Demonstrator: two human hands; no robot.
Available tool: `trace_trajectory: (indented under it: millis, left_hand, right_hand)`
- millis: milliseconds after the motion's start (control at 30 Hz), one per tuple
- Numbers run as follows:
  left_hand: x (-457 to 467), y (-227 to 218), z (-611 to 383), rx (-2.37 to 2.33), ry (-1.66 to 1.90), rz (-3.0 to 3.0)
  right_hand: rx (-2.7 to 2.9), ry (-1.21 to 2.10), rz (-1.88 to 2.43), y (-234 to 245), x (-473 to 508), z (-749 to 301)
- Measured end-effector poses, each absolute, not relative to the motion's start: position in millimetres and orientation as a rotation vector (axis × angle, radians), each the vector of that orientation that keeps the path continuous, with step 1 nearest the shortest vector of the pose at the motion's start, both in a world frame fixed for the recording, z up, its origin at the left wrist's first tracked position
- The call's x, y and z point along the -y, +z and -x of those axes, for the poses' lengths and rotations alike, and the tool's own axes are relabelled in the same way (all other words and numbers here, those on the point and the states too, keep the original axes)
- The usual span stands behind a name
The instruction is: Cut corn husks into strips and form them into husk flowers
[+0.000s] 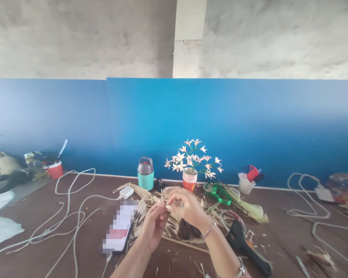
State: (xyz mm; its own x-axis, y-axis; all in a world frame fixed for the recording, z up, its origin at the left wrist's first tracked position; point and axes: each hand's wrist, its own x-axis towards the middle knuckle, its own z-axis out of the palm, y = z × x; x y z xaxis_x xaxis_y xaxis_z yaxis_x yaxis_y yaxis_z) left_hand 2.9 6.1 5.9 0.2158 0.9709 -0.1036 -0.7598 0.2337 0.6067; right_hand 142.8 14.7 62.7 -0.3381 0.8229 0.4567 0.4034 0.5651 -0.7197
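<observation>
My left hand (pixel 156 222) and my right hand (pixel 188 206) meet over the middle of the table, fingertips nearly touching. Both are closed in a pinch around a small pale piece of husk (pixel 168 207); its exact shape is mostly hidden by the fingers. Beneath them spreads a heap of dried husk scraps (pixel 171 227). A pair of dark-handled scissors (pixel 188 229) lies partly under my right wrist. Behind the hands, pale flowers (pixel 179 157) on green stems stand in a stack of paper cups (pixel 189 180).
A phone (pixel 118 227) lies left of my hands, and a black glue gun (pixel 246 245) lies right. Farther back are a turquoise flask (pixel 145 173), a roll of green tape (pixel 220 194) and a green stem bundle (pixel 246 204). White cables (pixel 75 216) cross the left side.
</observation>
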Motion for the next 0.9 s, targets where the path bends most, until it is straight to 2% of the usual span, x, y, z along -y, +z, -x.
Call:
trace_trajectory:
  millis: [900]
  left_hand:
    - [-1.6, 9.2, -5.5, -0.636, 1.214, -0.664]
  right_hand:
    - [1.802, 0.538, 1.086, 58.0, -19.7, -140.0]
